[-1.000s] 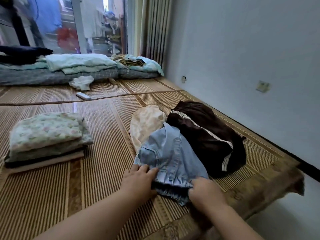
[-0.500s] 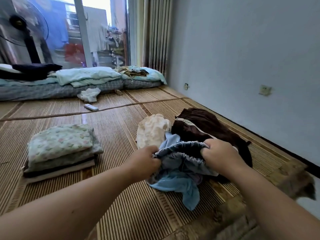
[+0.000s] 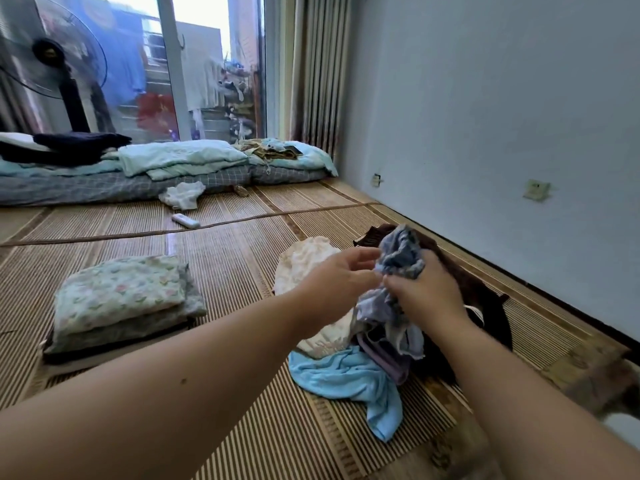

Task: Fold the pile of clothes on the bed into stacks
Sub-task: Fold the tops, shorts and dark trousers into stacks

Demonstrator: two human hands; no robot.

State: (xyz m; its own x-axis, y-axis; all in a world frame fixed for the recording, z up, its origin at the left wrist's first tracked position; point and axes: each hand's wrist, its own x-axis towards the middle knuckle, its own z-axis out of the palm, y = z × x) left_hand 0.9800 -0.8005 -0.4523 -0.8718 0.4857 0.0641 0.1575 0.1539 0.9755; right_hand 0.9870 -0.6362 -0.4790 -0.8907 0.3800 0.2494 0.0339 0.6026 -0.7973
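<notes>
A bunched blue denim garment [image 3: 401, 258] is lifted above the loose pile on the bamboo mat [image 3: 242, 271]. My right hand [image 3: 424, 289] grips it from below and my left hand [image 3: 337, 282] pinches its edge at the left. Under them lie a cream printed garment [image 3: 308, 261], a light blue cloth [image 3: 349, 375], a purple piece [image 3: 384, 358] and a dark brown garment [image 3: 485, 299], partly hidden by my right arm. A folded stack [image 3: 121, 299] with a floral piece on top sits at the left.
A wall runs along the right side of the mat. At the back lie a mattress with folded bedding [image 3: 173, 161], a white cloth [image 3: 181, 195] and a white remote [image 3: 185, 220]. A standing fan [image 3: 52, 64] is at the back left by the window.
Both hands have raised the denim garment off the pile and bunched it together. The light blue cloth beneath it has come into view. My head has tilted up.
</notes>
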